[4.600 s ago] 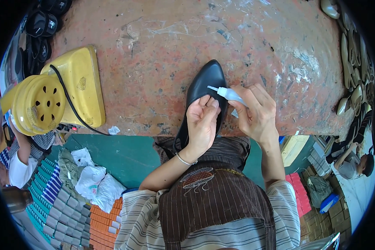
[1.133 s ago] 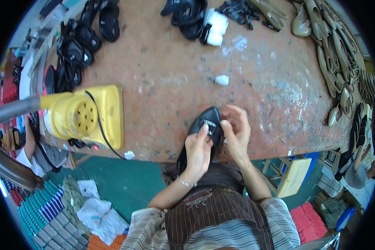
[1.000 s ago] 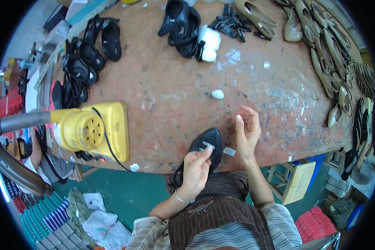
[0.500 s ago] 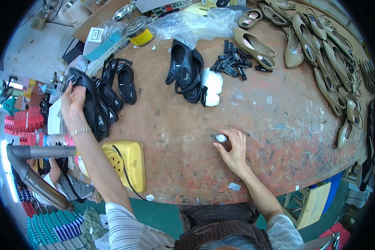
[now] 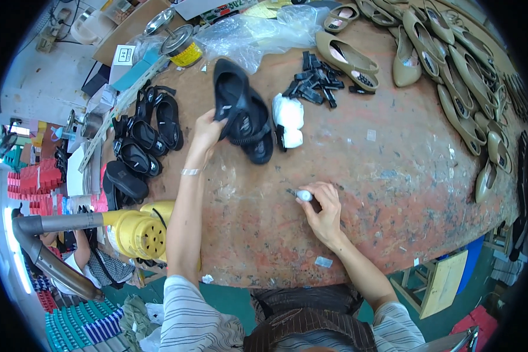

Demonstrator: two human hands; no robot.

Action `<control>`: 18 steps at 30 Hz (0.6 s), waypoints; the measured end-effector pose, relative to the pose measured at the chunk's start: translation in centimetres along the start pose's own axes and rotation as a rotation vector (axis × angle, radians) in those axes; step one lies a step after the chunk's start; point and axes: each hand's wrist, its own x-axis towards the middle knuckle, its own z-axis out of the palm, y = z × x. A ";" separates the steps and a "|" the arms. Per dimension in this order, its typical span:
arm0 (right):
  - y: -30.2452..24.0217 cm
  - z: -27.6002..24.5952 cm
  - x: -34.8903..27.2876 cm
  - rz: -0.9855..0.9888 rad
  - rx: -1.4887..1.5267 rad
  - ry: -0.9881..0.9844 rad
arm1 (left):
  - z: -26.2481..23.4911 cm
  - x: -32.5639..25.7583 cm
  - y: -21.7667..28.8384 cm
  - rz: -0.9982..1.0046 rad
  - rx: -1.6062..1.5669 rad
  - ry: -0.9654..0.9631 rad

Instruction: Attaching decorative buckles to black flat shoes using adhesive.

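Grasps a black shoe (image 5: 231, 88) in the bent fingers of the left hand (image 5: 205, 131), overlapping another black shoe (image 5: 260, 151) on the table (image 5: 246, 234). Holds a small white bottle (image 5: 303, 195) between thumb and curled fingers of the right hand (image 5: 325, 206), nearer the table's front edge. Shows a white bundle (image 5: 288, 111) just right of the shoes.

Held shoe (image 5: 232, 85): was plain black.
Bottle (image 5: 303, 195): was whitish.
Sleeves (image 5: 190, 311): were pale grey-white, thin dark stripes.
Apron (image 5: 311, 330): was dark brown, paler pinstripes.
Bracelet (image 5: 190, 172): was silvery.
Tabletop (image 5: 264, 249): was brown, redder toward the near edge, mottled with pale and dark specks.
Vented machine (image 5: 135, 232): was bright yellow, vents dark.
Right-side shoes (image 5: 406, 71): were olive-tan.
Strips (image 5: 311, 85): were black.
Bundle (image 5: 288, 111): was mostly white.
Tin (image 5: 188, 54): was silvery, label yellow.
Floor (image 5: 223, 299): was green.
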 end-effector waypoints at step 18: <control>-2.2 -5.8 -7.0 0.271 0.325 0.067 | 0.7 -31.6 -3.0 0.114 0.182 0.285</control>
